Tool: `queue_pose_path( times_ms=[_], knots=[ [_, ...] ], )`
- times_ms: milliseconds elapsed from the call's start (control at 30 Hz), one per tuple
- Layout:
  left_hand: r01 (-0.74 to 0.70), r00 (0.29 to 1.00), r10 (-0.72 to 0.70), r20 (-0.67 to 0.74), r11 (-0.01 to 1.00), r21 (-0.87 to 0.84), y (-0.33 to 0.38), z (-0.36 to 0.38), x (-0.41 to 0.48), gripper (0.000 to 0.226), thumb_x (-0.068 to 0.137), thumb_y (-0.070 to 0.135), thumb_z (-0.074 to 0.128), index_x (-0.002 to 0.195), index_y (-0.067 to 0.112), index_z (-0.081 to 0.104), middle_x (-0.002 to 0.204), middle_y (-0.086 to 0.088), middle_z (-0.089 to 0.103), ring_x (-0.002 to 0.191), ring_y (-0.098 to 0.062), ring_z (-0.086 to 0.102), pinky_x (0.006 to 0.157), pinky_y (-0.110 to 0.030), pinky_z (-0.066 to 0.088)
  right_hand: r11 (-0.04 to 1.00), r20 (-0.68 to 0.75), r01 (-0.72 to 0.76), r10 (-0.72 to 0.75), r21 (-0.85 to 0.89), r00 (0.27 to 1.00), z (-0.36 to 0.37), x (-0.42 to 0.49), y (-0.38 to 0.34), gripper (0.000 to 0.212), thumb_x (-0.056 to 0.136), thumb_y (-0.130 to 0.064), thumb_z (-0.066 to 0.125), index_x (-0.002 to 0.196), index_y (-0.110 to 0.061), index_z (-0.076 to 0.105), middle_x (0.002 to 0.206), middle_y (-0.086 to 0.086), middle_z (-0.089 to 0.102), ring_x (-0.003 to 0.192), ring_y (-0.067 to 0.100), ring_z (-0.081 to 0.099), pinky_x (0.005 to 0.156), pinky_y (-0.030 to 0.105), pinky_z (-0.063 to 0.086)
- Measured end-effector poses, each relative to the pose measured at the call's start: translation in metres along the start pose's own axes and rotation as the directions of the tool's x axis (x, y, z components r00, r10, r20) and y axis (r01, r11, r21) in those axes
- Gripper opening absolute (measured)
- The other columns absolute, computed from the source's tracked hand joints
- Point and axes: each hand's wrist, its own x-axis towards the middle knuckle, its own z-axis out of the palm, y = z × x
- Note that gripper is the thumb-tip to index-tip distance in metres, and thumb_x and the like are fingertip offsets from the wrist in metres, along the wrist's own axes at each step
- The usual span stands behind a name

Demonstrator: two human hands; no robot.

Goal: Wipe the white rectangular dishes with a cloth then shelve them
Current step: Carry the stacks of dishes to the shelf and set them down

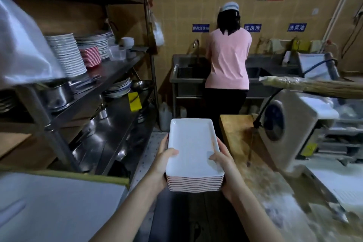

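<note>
Filling the left side, a steel shelf rack (115,69) carries plates (66,55); a floury desk (275,192) lies right of it. Just right of the rack, the left hand (164,160) and right hand (223,162) grip a stack of white rectangular dishes (193,149).

The white rectangular dishes (193,149) look smooth and glossy, with red-lined stacked edges. Left of them, the shelf rack (110,73) is bare steel, shiny and reflective. Right of them, the wooden counter (235,133) is matt, rough and dusted white. Beyond them, the sink (186,80) is dull grey metal below glossy wall tiles (182,6).
</note>
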Motion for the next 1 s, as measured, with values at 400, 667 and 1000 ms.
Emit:
queue_pose_path(
  times_ms=[400,667,1000],
  knots=[
    [-0.049,0.988,0.043,-0.15,0.998,-0.035,0.044,-0.02,0.233,0.082,0.061,0.01,0.057,0.14,0.024,0.042,0.122,-0.004,0.063,0.098,-0.021,0.067,0.063,-0.032,0.057,0.998,0.129,-0.058,0.053,0.035,0.99,-0.005,0.259,-0.017,0.071,0.064,-0.013,0.065,0.131,-0.029,0.049,0.123,0.01,0.06,0.103,0.031,0.063,0.081,0.048,0.054],
    [-0.075,0.983,0.068,-0.173,0.997,-0.035,0.082,-0.058,0.373,0.083,0.059,0.011,0.057,0.139,0.025,0.044,0.125,-0.006,0.061,0.104,-0.025,0.063,0.062,-0.03,0.057,0.998,0.18,-0.062,0.059,0.011,0.982,0.018,0.417,-0.02,0.068,0.067,-0.013,0.062,0.132,-0.027,0.048,0.124,0.01,0.06,0.108,0.033,0.061,0.091,0.053,0.049],
    [-0.144,0.945,0.134,-0.297,0.99,-0.01,0.192,-0.149,0.552,0.06,0.089,-0.005,0.042,0.14,0.026,0.043,0.122,-0.006,0.061,0.095,-0.024,0.063,0.065,-0.031,0.052,0.998,0.295,-0.058,0.057,-0.004,0.954,0.131,0.629,-0.047,0.068,0.064,-0.018,0.067,0.129,-0.028,0.051,0.124,0.008,0.061,0.106,0.03,0.062,0.079,0.041,0.054]
  ],
)
